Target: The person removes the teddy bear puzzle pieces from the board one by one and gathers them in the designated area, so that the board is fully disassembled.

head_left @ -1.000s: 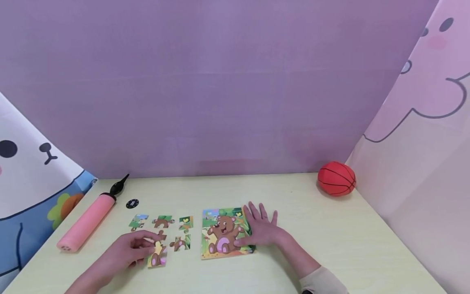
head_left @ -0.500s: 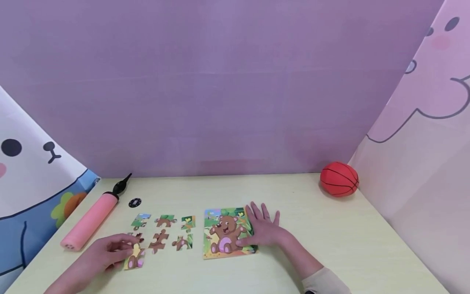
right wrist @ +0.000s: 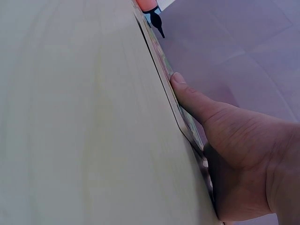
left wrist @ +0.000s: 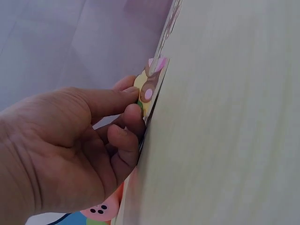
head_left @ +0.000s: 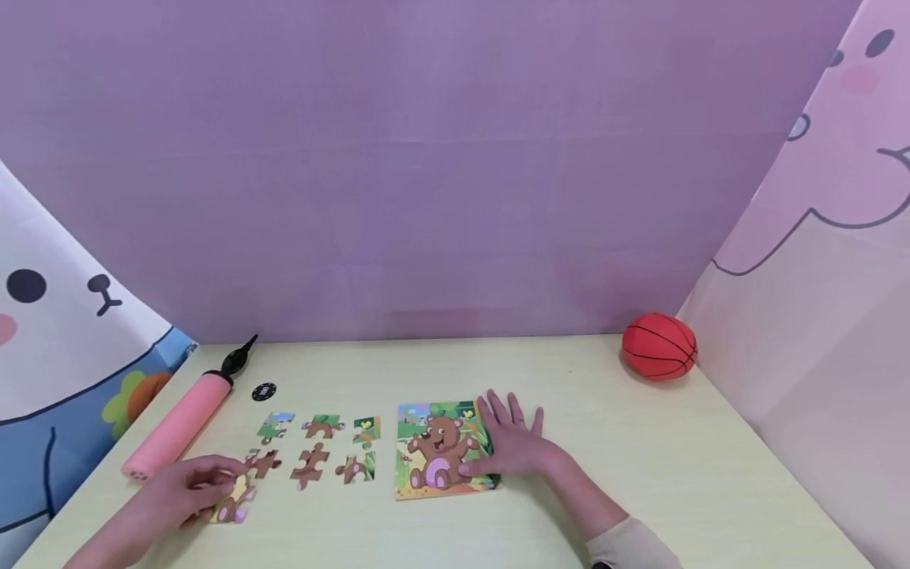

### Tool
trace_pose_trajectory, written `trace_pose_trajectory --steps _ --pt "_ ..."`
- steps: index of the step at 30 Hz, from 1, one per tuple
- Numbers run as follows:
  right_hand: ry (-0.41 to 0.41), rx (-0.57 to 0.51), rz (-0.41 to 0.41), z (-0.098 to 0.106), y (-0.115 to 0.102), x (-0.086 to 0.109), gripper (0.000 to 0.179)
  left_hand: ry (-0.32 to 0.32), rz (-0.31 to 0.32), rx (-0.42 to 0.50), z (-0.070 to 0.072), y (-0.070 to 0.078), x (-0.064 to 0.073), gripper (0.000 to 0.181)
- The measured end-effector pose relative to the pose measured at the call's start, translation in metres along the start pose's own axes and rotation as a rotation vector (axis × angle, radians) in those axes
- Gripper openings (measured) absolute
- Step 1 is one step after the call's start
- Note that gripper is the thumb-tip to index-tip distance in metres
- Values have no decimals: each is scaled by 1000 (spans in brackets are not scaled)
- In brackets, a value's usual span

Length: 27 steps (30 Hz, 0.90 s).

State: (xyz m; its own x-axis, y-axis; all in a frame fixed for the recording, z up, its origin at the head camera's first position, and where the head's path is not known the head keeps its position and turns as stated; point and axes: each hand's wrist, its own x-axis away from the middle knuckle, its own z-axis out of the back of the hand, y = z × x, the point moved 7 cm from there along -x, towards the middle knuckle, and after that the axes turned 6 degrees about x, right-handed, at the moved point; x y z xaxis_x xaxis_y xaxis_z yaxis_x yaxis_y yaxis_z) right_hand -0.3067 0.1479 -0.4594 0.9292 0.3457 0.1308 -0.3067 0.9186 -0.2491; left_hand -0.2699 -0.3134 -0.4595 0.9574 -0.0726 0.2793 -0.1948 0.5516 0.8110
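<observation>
My left hand (head_left: 167, 498) pinches a jigsaw piece (head_left: 233, 504) showing a bear's foot, low at the left of the table. In the left wrist view, thumb and fingers grip that piece's edge, close to the tabletop. Above it lie several loose jigsaw pieces in two rows, among them a brown one (head_left: 263, 463) just beyond my fingertips and another brown one (head_left: 310, 465) to its right. My right hand (head_left: 515, 446) rests with spread fingers at the right edge of a bear picture board (head_left: 434, 442), thumb on its face. The right wrist view shows this board edge-on.
A pink hand pump (head_left: 181, 427) with a black nozzle lies left of the pieces, close to my left hand. Near it is a black round chip (head_left: 265, 391). A red toy basketball (head_left: 659, 346) sits at the back right. Purple cloth (head_left: 455, 197) hangs behind the table (head_left: 640, 474).
My left hand has carried the jigsaw piece leftward, uncovering the two brown pieces. My right hand stays on the picture board. The head view has shifted slightly.
</observation>
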Motion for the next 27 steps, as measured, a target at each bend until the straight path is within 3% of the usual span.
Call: trace_pose_trajectory --steps 18,25,27 --pt "-18 -14 13 0 1 -1 120 31 -53 -72 3 5 -1 32" --pt "-57 -52 22 2 4 -1 124 68 -33 -95 -7 17 -1 30" --pt "-66 -50 20 1 4 -1 127 58 -23 -49 -13 22 0 27"
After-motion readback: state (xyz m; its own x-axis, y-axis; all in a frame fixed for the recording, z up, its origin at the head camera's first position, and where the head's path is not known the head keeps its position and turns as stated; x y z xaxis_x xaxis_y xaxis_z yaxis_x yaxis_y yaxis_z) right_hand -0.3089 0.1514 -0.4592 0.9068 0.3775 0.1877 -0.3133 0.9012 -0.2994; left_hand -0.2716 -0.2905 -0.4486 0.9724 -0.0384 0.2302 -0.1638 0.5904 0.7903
